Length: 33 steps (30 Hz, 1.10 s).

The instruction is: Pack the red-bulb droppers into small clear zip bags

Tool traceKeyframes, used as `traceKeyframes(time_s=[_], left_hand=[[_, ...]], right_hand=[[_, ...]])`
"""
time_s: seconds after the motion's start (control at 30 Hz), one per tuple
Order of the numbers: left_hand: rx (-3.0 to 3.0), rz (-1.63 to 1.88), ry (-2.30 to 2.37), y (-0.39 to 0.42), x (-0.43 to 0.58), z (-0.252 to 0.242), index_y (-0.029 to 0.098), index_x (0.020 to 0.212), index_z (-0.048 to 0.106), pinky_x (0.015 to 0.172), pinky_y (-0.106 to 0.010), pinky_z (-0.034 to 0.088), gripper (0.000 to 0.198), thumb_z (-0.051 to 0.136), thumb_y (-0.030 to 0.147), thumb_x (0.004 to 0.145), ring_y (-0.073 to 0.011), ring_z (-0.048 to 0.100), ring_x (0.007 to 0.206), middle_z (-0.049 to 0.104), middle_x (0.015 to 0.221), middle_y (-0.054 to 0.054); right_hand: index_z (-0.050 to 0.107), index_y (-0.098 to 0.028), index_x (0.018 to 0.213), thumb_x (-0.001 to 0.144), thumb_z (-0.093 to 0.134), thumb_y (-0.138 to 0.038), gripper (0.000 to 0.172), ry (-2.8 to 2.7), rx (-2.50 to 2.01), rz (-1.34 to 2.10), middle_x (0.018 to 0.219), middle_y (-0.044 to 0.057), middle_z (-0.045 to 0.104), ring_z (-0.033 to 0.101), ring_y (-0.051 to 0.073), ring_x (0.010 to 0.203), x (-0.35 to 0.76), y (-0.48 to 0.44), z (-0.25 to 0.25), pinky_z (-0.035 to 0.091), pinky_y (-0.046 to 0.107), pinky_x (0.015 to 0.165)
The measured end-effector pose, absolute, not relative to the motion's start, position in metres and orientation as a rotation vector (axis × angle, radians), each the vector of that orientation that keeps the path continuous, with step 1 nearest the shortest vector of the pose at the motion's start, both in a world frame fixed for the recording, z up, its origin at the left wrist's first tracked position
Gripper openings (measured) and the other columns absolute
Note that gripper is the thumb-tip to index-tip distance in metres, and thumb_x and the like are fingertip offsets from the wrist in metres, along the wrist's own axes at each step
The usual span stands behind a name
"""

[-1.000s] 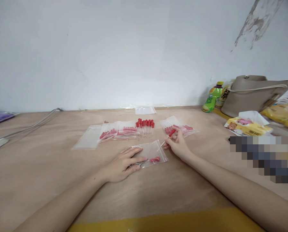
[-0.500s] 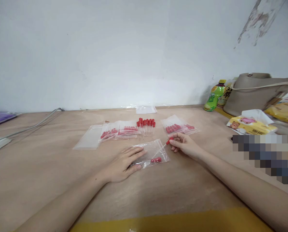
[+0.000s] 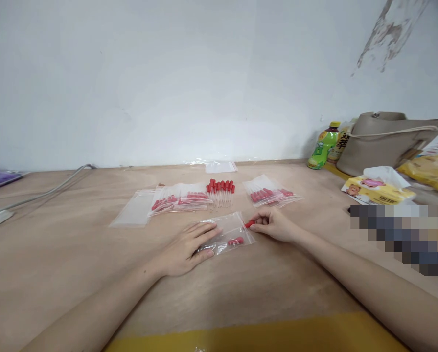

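My left hand (image 3: 189, 247) lies flat with its fingers apart on the left part of a clear zip bag (image 3: 226, 227). Inside that bag are red rubber bulbs (image 3: 235, 241) of droppers. At the bag's right end, my right hand (image 3: 272, 223) pinches the red bulb of a dropper (image 3: 249, 224); its thin stem reaches left into the bag and hardly shows. Behind the bag, several red-topped droppers (image 3: 220, 187) lie side by side with their tips towards me. Filled bags (image 3: 195, 198) lie to their left, more filled bags (image 3: 265, 193) to their right.
A flat, clear bag (image 3: 130, 210) lies at the left, another (image 3: 220, 167) by the wall. On the right stand a green bottle (image 3: 323, 146), a grey handbag (image 3: 376, 144) and a yellow tissue pack (image 3: 378, 188). A cable (image 3: 62, 186) crosses the left side of the table (image 3: 75, 264).
My right hand has moved left and slightly down, pushing the dropper further into the bag. My left hand keeps its place on the bag.
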<state>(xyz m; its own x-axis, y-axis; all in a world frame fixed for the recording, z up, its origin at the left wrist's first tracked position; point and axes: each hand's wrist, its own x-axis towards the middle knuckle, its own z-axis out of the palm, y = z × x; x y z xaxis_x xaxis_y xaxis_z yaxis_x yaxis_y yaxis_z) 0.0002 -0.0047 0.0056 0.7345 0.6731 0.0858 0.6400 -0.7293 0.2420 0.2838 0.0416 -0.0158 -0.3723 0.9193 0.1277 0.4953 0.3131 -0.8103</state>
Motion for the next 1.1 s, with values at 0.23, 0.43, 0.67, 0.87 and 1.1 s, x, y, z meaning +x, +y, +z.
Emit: traceKeyframes(time_s=[0.23,0.43,0.67,0.87,1.1], left_hand=[[2.744,0.279,1.034,-0.004,0.000,0.005,0.030,0.137,0.025,0.104,-0.043,0.024,0.047,0.035,0.041,0.092,-0.0234,0.027,0.128,0.030,0.141,-0.003],[2.753,0.289,1.031,-0.003,0.000,0.002,0.030,0.137,0.025,0.104,-0.043,0.024,0.047,0.035,0.041,0.092,-0.0233,0.027,0.129,0.029,0.142,-0.003],[2.722,0.259,1.078,-0.003,0.000,0.001,0.025,0.139,0.021,0.105,-0.043,0.022,0.054,0.035,0.045,0.091,-0.0237,0.026,0.129,0.030,0.141,-0.006],[2.727,0.255,1.065,-0.001,-0.001,0.001,0.027,0.138,0.023,0.105,-0.043,0.022,0.051,0.035,0.044,0.091,-0.0234,0.025,0.130,0.028,0.142,-0.004],[2.623,0.510,0.980,-0.003,0.002,0.001,0.020,0.112,0.048,0.097,-0.040,0.035,0.029,0.045,0.035,0.088,-0.0231,0.041,0.119,0.045,0.129,-0.009]], right_hand=[[0.067,-0.014,0.083,0.065,0.065,-0.036,0.029,-2.041,-1.120,1.055,0.055,-0.002,0.053,0.036,0.006,0.048,0.281,0.038,-0.011,0.027,0.019,0.044],[0.068,-0.016,0.083,0.076,0.053,-0.038,0.027,-2.124,-1.019,1.061,0.070,0.002,0.062,0.048,0.010,0.058,0.266,0.029,-0.006,0.036,0.021,0.054],[0.061,-0.015,0.083,0.081,0.045,-0.044,0.034,-2.066,-1.025,1.268,0.065,-0.002,0.056,0.046,0.009,0.057,0.267,0.029,-0.002,0.036,0.020,0.057],[0.055,-0.015,0.064,0.070,0.059,-0.048,0.034,-1.970,-1.062,1.375,0.056,-0.004,0.049,0.039,0.006,0.050,0.259,0.024,0.004,0.029,0.019,0.048],[0.053,-0.014,0.063,0.060,0.068,-0.042,0.031,-1.551,-1.271,1.383,0.050,-0.005,0.051,0.039,0.004,0.043,0.249,0.023,-0.008,0.024,0.018,0.042]])
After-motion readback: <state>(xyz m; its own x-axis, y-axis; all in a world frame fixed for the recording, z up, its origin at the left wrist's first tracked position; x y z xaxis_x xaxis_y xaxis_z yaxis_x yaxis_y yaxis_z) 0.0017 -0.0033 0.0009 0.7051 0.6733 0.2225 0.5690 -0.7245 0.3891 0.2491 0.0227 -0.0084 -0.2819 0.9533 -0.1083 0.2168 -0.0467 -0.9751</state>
